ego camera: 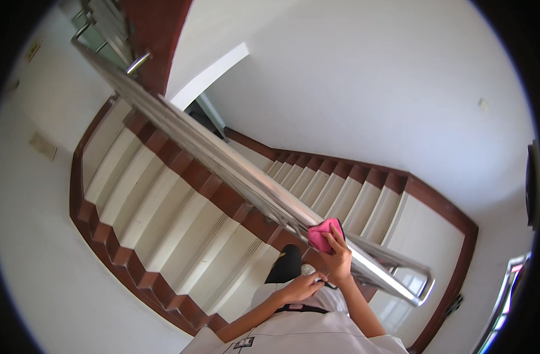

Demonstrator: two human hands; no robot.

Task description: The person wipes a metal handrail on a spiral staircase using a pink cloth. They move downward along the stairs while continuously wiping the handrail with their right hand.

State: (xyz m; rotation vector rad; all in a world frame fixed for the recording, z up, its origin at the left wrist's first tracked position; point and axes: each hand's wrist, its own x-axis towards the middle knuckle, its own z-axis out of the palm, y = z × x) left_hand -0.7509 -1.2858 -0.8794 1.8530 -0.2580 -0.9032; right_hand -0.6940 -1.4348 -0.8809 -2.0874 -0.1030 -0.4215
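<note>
My right hand (339,259) presses a folded pink cloth (319,236) with a dark edge onto the top tube of a stainless steel handrail (252,172). The fingers lie over the cloth, and the rail slants down beneath it from upper left to lower right. Close to my waist, my left hand (301,287) is curled, just left of the right forearm. A small whitish thing (308,269) shows beside its fingers, with something dark at the fingertips. Whether that hand grips it is unclear.
Pale steps (163,208) with red-brown tiled edges run along the rail's left side. Beyond the rail, a second flight (340,194) meets a landing (429,225). White walls (362,88) enclose the stairwell. The rail bends back at its end (424,294) on the right.
</note>
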